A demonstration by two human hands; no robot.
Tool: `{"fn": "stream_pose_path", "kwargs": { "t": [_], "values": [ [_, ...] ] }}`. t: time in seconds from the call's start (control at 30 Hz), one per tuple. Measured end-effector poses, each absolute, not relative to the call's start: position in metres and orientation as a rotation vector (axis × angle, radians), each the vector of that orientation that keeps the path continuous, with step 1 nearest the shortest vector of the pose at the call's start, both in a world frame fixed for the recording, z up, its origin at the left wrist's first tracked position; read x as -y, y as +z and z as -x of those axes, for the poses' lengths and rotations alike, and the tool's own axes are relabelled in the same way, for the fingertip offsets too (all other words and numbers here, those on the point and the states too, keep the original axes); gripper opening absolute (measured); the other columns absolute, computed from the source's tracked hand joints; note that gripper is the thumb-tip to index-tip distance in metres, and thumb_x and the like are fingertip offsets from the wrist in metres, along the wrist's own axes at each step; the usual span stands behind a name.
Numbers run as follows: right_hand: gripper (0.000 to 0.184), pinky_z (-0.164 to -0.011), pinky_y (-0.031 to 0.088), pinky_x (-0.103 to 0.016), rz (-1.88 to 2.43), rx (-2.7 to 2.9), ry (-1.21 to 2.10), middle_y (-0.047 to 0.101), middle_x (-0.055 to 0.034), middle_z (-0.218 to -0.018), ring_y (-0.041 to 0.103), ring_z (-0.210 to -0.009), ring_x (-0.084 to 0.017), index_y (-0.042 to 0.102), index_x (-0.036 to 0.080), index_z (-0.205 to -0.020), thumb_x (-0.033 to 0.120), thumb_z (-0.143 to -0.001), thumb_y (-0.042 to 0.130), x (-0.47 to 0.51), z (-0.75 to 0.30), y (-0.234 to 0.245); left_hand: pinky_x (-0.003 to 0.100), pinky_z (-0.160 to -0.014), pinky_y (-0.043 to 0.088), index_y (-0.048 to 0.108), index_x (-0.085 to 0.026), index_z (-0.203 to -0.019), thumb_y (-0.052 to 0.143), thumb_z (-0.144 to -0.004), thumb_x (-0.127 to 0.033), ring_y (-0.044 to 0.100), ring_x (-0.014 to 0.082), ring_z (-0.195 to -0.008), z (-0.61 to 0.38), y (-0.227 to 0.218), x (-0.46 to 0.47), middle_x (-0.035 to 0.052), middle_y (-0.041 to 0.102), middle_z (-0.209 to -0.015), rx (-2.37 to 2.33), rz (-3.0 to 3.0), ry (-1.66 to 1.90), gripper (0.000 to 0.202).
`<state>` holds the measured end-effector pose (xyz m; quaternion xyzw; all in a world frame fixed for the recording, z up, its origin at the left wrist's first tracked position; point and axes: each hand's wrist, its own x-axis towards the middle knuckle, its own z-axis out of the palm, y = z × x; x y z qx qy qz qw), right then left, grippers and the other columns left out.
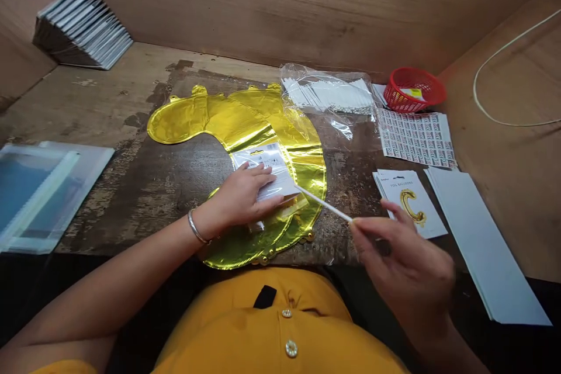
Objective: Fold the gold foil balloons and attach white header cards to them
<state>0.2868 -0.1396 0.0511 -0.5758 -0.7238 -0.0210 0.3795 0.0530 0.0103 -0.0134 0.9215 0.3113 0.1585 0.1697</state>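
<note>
Seemingly partway, the right hand [401, 263] pinches a white straw [324, 203] not fully inside the sleeved card [280, 168] the open-fingered left hand [248, 191] presses onto gold foil balloon [309, 146].

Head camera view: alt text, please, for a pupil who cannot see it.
A person's left hand lies on a white printed card in clear plastic, atop a curved gold foil balloon, while the right hand pinches a thin white stick whose tip reaches the card's edge. Beyond sit a clear bag of white sticks and a red mesh basket.
</note>
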Motion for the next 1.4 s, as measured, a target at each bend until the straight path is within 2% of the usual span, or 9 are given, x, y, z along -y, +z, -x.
{"fn": "stream_pose_path", "kwargs": {
  "t": [0.33,0.47,0.53,0.6,0.7,0.9,1.0,1.27,1.4],
  "values": [
    [0.015,-0.081,0.048,-0.034,1.442,2.036,-0.148,0.063,0.001,-0.064,0.056,-0.059,-0.013,0.056,0.02,-0.075,0.01,-0.086,0.06,0.118,-0.269,0.025,0.042,-0.09,0.046,0.067,-0.018,-0.095,0.04,-0.094,-0.055,0.063,0.0267,-0.098,-0.057,-0.007,-0.013,0.0096,0.07,-0.096,-0.927,-2.615,0.345,0.046],
    [0.027,-0.069,0.042,-0.031,1.464,2.155,-0.141,0.055,0.0002,-0.058,0.049,-0.057,-0.015,0.051,0.021,-0.064,0.013,-0.09,0.051,0.098,-0.262,0.001,0.054,-0.103,0.034,0.064,-0.018,-0.106,0.054,-0.079,-0.071,0.06,0.0302,-0.103,-0.055,-0.009,-0.016,0.0107,0.067,-0.106,-0.999,-2.654,0.301,0.06],
    [0.03,-0.067,0.04,-0.03,1.481,2.196,-0.117,0.054,0.0005,-0.057,0.048,-0.057,-0.015,0.049,0.021,-0.064,0.013,-0.092,0.049,0.095,-0.26,-0.008,0.061,-0.109,0.024,0.056,-0.018,-0.124,0.061,-0.07,-0.075,0.051,0.0372,-0.12,-0.054,-0.015,-0.017,0.0166,0.058,-0.127,-1.072,-2.679,0.288,0.079],
    [0.029,-0.066,0.039,-0.029,1.494,2.209,-0.078,0.055,0.0001,-0.059,0.049,-0.057,-0.015,0.05,0.021,-0.065,0.014,-0.094,0.048,0.094,-0.259,-0.014,0.063,-0.111,0.017,0.038,-0.017,-0.143,0.061,-0.068,-0.077,0.029,0.0438,-0.138,-0.054,-0.023,-0.018,0.0218,0.034,-0.15,-1.107,-2.698,0.251,0.099],
    [0.026,-0.066,0.037,-0.029,1.527,2.213,-0.037,0.06,-0.0018,-0.064,0.051,-0.061,-0.016,0.053,0.021,-0.071,0.015,-0.095,0.047,0.086,-0.26,-0.02,0.063,-0.114,0.012,0.02,-0.015,-0.152,0.055,-0.073,-0.077,0.011,0.0453,-0.145,-0.054,-0.03,-0.016,0.0217,0.015,-0.159,-1.084,-2.724,0.148,0.106],
    [0.022,-0.066,0.036,-0.029,1.552,2.317,0.0,0.063,-0.004,-0.067,0.054,-0.066,-0.018,0.057,0.02,-0.072,0.027,-0.093,0.057,0.065,-0.269,-0.021,0.063,-0.114,0.013,0.024,-0.018,-0.152,0.05,-0.077,-0.076,0.013,0.0448,-0.145,-0.053,-0.028,-0.012,0.02,0.019,-0.159,-1.121,-2.725,0.088,0.099],
    [0.014,-0.068,0.037,-0.027,1.561,2.332,0.098,0.066,-0.0042,-0.075,0.056,-0.071,-0.018,0.061,0.019,-0.078,0.022,-0.092,0.058,0.062,-0.275,-0.019,0.063,-0.114,0.013,0.025,-0.018,-0.152,0.05,-0.077,-0.076,0.013,0.0446,-0.145,-0.053,-0.028,-0.013,0.02,0.019,-0.158,-1.096,-2.722,0.103,0.098],
    [0.021,-0.06,0.039,-0.029,1.676,2.307,0.007,0.062,-0.0033,-0.067,0.055,-0.061,-0.017,0.059,0.018,-0.072,0.02,-0.092,0.054,0.058,-0.264,-0.018,0.069,-0.11,0.015,0.03,-0.022,-0.149,0.058,-0.077,-0.069,0.017,0.0497,-0.142,-0.05,-0.035,-0.014,0.0199,0.024,-0.157,-1.087,-2.702,0.242,0.09],
    [0.013,-0.079,0.05,-0.034,1.455,2.26,-0.029,0.071,-0.0121,-0.095,0.064,-0.091,-0.023,0.066,0.014,-0.092,0.015,-0.092,0.053,0.056,-0.263,-0.026,0.068,-0.11,0.014,0.03,-0.024,-0.149,0.06,-0.077,-0.069,0.015,0.0482,-0.143,-0.052,-0.032,-0.016,0.0195,0.023,-0.157,-1.057,-2.705,0.262,0.09]
  ]
}}
